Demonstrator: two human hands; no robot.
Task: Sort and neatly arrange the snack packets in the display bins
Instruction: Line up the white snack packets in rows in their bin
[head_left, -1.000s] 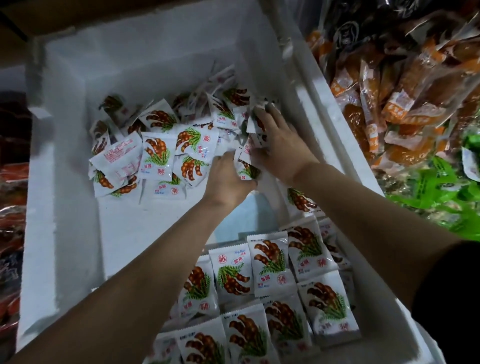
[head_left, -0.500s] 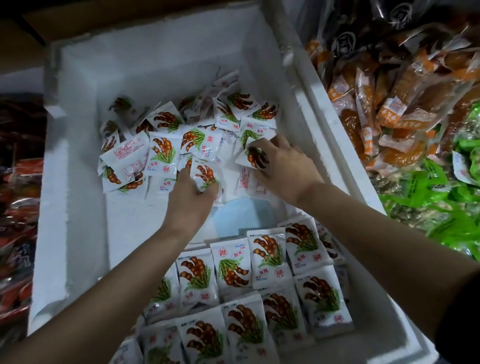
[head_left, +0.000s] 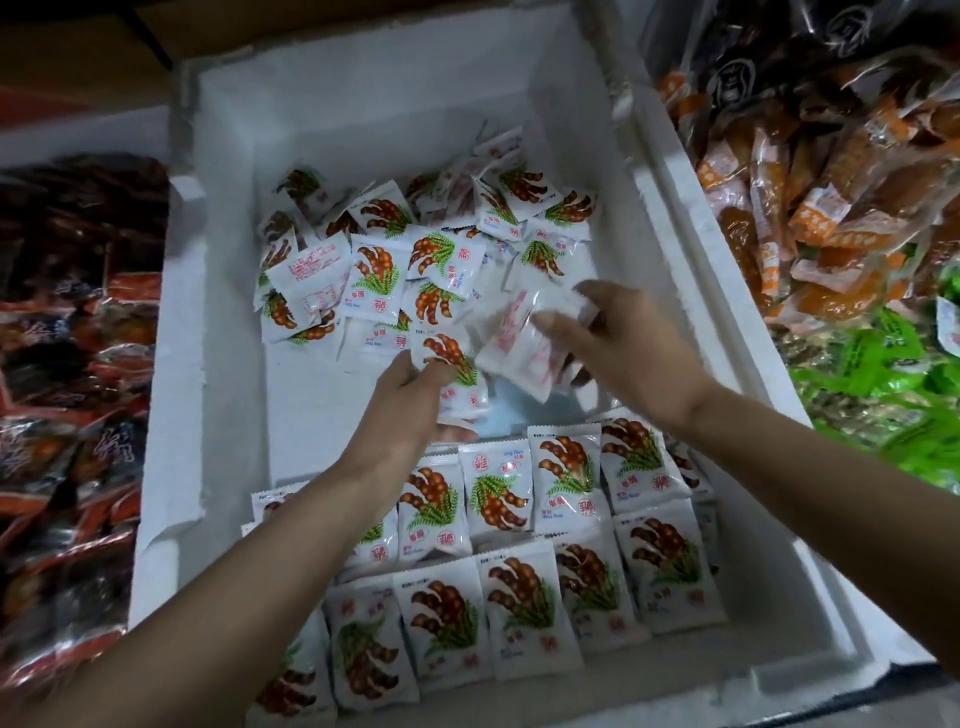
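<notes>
Pinching glossy sachets (head_left: 453, 354) in foam bin (head_left: 208, 364), seemingly crinkled.

Well to the right of the grip lies a heap of orange packs (head_left: 831, 218), clear-wrapped and tumbled over one another. Behind that heap, farther off than the grip and to its right, are dark packs (head_left: 748, 67) with pale round marks on them. Right of the grip and somewhat nearer, green packs (head_left: 883, 379) sit just beside the orange ones. Well to the left of the grip, red-and-black packs (head_left: 78, 353) are piled up, their print too dim to read. Beyond the grip, at the far left, a brown board (head_left: 93, 41) runs above a pale ledge (head_left: 78, 135).
</notes>
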